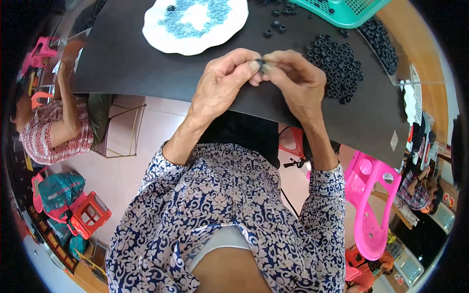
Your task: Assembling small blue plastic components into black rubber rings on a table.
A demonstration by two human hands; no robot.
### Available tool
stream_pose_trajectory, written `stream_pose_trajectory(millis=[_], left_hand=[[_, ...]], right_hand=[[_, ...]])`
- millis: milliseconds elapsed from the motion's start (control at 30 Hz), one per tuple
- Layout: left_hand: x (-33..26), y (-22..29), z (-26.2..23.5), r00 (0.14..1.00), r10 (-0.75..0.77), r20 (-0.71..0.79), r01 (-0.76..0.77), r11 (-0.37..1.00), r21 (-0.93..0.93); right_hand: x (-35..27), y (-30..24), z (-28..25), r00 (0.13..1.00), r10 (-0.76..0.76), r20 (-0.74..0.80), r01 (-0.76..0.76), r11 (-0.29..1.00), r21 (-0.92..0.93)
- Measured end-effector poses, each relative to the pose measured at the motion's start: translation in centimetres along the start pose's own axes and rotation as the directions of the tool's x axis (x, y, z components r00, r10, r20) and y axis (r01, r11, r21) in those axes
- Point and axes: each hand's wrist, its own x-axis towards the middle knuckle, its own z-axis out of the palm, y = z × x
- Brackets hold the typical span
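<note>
Hands, two, bare: the left hand [218,85] and the right hand [301,84] are meeting over the table's near edge, and both are pinching one small black piece [261,63] between thumb and forefinger tips. Progress: this single piece is being handled; one dark piece [170,8] is lying on the plate, while many more are lying loose; whether those are finished or untouched is not showing. Pose: the forearms are reaching up and converging, wrists are bending inward, and the backs of the hands are partly facing up. Beyond the left hand: a scalloped white plate [153,35] is sitting on the dark table [119,53], its blue speckled middle being unclear as pattern or contents. Just beside the right hand: a heap of black ring-like pieces [337,66] is spreading. Beyond the right hand: a few loose black pieces [276,27] are lying, and a green basket [344,22] is standing. Farther right: a clear-walled tray [391,77] is holding more black pieces. Well left of the hands: a co-worker [58,129] is sitting.
</note>
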Motion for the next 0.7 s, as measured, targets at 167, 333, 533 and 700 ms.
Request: stream_pose_trajectory(millis=[167,333,533,700], left_hand=[[-0.1,-1.0,-0.6,0.998,0.057,0.024,-0.057,0.998,0.025],[-0.8,-0.5,-1.3,0.997,0.075,0.031,-0.077,0.993,0.085],[-1.8,-0.4,-1.9,0.997,0.073,-0.016,-0.071,0.991,0.112],[-2.0,0.2,-1.8,0.998,0.068,0.007,-0.068,0.989,0.132]], right_hand=[[-0.2,-1.3,-1.6,0.996,-0.083,-0.021,0.075,0.966,-0.246],[2.7,-3.4,-5.9,0.994,-0.100,-0.054,0.030,0.692,-0.721],[5.7,-2.1,-4.6,0.927,-0.147,0.344,0.375,0.371,-0.850],[6.9,-2.0,-3.5,0.880,-0.146,0.453,0.474,0.194,-0.859]])
